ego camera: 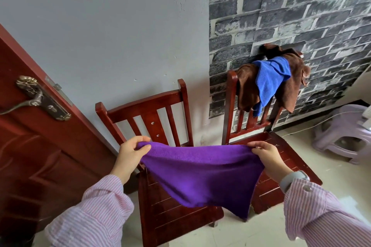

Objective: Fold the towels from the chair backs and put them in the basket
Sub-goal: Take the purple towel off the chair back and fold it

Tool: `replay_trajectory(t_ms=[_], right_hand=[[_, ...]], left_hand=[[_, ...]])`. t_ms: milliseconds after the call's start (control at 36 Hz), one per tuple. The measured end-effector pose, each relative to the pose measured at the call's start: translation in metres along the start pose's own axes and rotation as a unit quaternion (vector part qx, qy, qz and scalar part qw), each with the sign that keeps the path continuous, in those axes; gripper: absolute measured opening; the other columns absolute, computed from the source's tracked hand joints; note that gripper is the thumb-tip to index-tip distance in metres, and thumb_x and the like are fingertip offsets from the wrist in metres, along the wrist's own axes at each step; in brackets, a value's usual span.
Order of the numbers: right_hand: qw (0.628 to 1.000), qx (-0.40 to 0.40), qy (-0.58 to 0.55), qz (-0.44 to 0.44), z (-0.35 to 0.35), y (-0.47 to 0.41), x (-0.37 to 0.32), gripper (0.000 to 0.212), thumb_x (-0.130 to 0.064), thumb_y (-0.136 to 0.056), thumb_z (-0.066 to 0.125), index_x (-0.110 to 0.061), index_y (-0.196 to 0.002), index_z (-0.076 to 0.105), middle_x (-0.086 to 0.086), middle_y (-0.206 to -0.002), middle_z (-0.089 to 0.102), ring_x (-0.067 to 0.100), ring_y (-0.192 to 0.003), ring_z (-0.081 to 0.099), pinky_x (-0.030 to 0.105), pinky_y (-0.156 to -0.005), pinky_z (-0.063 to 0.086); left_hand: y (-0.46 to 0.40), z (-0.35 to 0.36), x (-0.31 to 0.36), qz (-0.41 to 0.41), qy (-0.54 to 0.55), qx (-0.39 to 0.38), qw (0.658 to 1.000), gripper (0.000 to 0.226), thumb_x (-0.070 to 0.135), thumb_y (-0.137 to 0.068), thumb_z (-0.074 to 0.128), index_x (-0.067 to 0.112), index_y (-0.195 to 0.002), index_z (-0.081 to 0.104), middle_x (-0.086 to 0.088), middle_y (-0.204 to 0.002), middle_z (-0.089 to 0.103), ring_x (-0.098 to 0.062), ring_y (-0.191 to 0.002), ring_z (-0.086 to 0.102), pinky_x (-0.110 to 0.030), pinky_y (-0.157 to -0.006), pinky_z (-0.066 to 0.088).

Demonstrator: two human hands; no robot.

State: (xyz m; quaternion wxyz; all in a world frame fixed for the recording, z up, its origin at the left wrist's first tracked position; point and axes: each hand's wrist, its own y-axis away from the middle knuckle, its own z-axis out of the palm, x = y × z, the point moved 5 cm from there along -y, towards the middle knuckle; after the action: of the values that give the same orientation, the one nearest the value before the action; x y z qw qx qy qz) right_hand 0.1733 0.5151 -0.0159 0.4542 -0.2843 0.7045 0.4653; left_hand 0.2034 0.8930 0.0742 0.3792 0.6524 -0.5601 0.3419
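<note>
A purple towel (202,174) hangs spread between my two hands, above the seats of two red wooden chairs. My left hand (130,154) pinches its left top corner and my right hand (268,156) pinches its right top corner. The towel sags in the middle, and a point of it droops down toward the floor. The left chair (148,106) has a bare back. Over the back of the right chair (230,94) lie a brown towel (247,88) and, on top of it, a blue towel (271,80). No basket is in view.
A red wooden door (30,146) with a metal handle (38,98) stands at the left. Both chairs stand against the wall. A pale purple plastic stool (345,134) sits on the tiled floor at the right, with a white cable running beside it.
</note>
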Motion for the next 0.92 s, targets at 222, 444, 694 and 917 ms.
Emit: replay_trajectory(t_ms=[222,444,694,917], right_hand=[[1.000,-0.020,-0.017,-0.012,-0.004,-0.004,-0.014,0.036,0.015,-0.084,0.038,-0.012,-0.079,0.062,0.010,-0.076,0.055,0.016,-0.062,0.048,0.019,-0.051,0.045],[0.955,0.032,0.262,-0.133,-0.007,-0.001,-0.038,0.024,0.000,-0.085,0.051,-0.011,-0.094,0.069,0.005,-0.087,0.061,0.021,-0.086,0.054,0.022,-0.072,0.038],[0.964,0.002,0.251,-0.090,-0.005,0.003,-0.021,0.016,-0.011,-0.092,0.046,-0.014,-0.100,0.060,0.011,-0.091,0.064,0.024,-0.074,0.058,0.029,-0.063,0.043],[0.981,-0.091,0.164,-0.053,-0.008,0.008,-0.016,0.018,-0.007,-0.089,0.052,-0.019,-0.090,0.065,0.011,-0.092,0.064,0.023,-0.082,0.058,0.042,-0.081,0.051]], left_hand=[[-0.012,-0.002,-0.002,0.054,-0.164,-0.036,0.984,0.010,0.015,-0.088,0.058,0.021,-0.096,0.060,0.003,-0.099,0.056,-0.014,-0.096,0.052,-0.026,-0.076,0.048],[-0.019,-0.011,-0.001,0.072,-0.233,0.006,0.970,0.016,0.028,-0.090,0.054,0.016,-0.098,0.049,-0.001,-0.099,0.055,-0.016,-0.088,0.053,-0.026,-0.066,0.046],[-0.013,-0.011,-0.023,-0.024,-0.066,0.027,0.997,0.016,0.024,-0.089,0.056,0.011,-0.099,0.056,-0.011,-0.103,0.060,-0.023,-0.098,0.057,-0.027,-0.071,0.049],[0.000,0.007,-0.027,-0.063,-0.014,-0.108,0.992,0.029,-0.001,-0.082,0.061,0.013,-0.107,0.062,-0.004,-0.107,0.062,-0.012,-0.094,0.057,-0.018,-0.075,0.049]])
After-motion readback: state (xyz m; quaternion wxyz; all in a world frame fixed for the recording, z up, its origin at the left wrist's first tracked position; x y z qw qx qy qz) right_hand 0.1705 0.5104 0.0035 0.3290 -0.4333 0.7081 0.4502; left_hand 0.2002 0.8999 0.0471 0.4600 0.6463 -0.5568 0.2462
